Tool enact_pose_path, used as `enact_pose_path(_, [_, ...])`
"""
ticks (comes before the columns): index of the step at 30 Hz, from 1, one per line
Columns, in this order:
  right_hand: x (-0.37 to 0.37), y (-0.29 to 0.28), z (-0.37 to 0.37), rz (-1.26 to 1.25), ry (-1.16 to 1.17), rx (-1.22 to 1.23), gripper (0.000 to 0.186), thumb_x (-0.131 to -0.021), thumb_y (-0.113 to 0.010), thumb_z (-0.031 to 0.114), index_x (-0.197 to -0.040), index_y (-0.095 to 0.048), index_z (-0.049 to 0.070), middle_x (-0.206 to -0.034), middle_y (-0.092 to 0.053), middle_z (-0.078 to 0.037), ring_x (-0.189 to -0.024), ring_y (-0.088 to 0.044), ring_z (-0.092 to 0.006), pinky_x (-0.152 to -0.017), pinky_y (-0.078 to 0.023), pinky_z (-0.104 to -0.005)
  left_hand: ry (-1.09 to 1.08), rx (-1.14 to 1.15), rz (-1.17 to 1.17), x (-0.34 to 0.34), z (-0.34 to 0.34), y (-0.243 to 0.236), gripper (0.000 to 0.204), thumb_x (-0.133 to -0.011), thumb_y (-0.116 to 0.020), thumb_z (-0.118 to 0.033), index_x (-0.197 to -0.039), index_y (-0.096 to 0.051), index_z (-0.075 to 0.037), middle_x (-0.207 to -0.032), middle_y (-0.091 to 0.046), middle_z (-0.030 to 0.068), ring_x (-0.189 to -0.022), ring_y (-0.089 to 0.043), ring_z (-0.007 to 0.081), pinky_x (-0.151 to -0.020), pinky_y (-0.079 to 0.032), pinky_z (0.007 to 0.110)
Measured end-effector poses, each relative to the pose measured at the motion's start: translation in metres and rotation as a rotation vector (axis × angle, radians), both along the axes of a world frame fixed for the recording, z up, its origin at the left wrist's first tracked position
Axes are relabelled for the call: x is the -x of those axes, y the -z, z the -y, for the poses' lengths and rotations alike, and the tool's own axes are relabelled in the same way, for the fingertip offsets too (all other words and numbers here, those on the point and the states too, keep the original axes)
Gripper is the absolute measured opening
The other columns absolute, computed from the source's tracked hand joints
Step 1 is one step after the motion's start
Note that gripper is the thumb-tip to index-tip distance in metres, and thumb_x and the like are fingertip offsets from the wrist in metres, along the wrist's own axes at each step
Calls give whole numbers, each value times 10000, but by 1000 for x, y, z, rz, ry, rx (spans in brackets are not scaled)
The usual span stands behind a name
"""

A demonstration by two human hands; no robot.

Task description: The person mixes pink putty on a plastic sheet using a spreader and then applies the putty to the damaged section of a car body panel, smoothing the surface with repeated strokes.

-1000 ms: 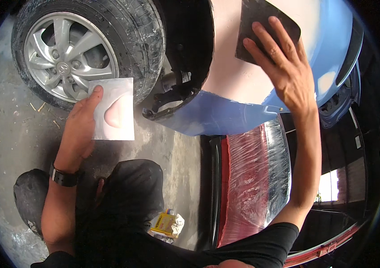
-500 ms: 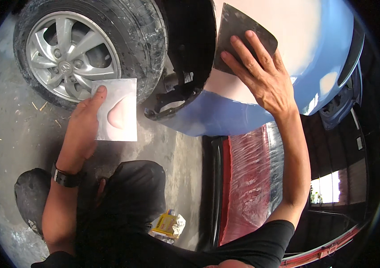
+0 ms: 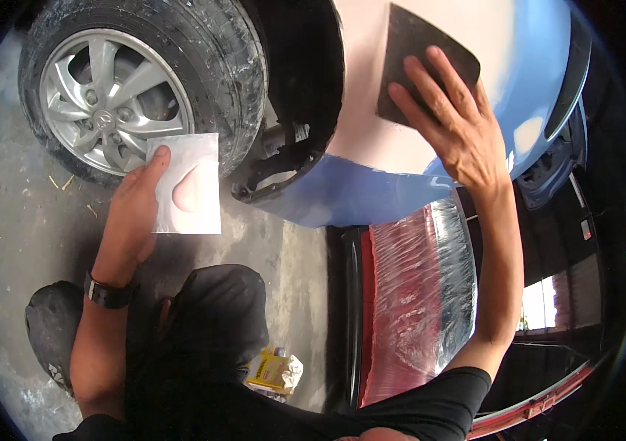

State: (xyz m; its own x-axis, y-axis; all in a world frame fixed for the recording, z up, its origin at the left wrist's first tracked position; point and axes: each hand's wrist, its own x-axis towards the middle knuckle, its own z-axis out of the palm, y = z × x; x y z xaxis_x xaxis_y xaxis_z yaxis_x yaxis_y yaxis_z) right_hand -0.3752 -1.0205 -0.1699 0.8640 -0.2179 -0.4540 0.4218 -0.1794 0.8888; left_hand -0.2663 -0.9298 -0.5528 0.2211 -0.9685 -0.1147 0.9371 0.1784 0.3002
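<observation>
My left hand (image 3: 135, 209) grips a square white board (image 3: 195, 151) by its left edge, thumb on top. A smooth mound of pale pink putty (image 3: 189, 192) lies on the board. My right hand (image 3: 463, 136) presses a dark, flat spreader (image 3: 417, 48) against the car's bumper (image 3: 401, 195), its fingers laid across the spreader's face. Underneath is a broad pale pink filler patch (image 3: 360, 95), bordered by blue paint below and to the right. The thumb side of my right hand is partly hidden.
At the upper left stands a car wheel (image 3: 103, 117) with a dusty tyre, beside the dark wheel arch. Red bodywork under clear plastic sheeting (image 3: 408, 294) is below the bumper. A yellow package (image 3: 269, 367) with crumpled paper lies on the concrete floor by my knee.
My right hand has slid the spreader to the right across the pink patch, away from the wheel arch edge. My left hand holds the board in nearly the same place.
</observation>
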Motion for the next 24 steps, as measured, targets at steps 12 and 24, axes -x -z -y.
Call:
enact_pose_path(12, [-77,0,18,-164,-236,-210,427,-951,-493,156,-1374,-540,197,-1544,-347,-62,-1493,-226,-323,-1045,-476,-542,-30,51,-66,-11,-12,-7,403,-1028,-540,-318,-1176,-639,43,-1081,-696,82,-920,-685,139,-792,-556,273])
enact_pose_path(24, [-95,-3,12,-204,-63,-202,470,-913,-528,114,-1369,-554,220,-1596,-287,-25,-1505,-199,-314,-1109,-415,-545,-43,42,-93,-15,-8,0,383,-1017,-551,-277,-1213,-619,45,-1112,-699,99,-939,-700,177,-831,-562,313])
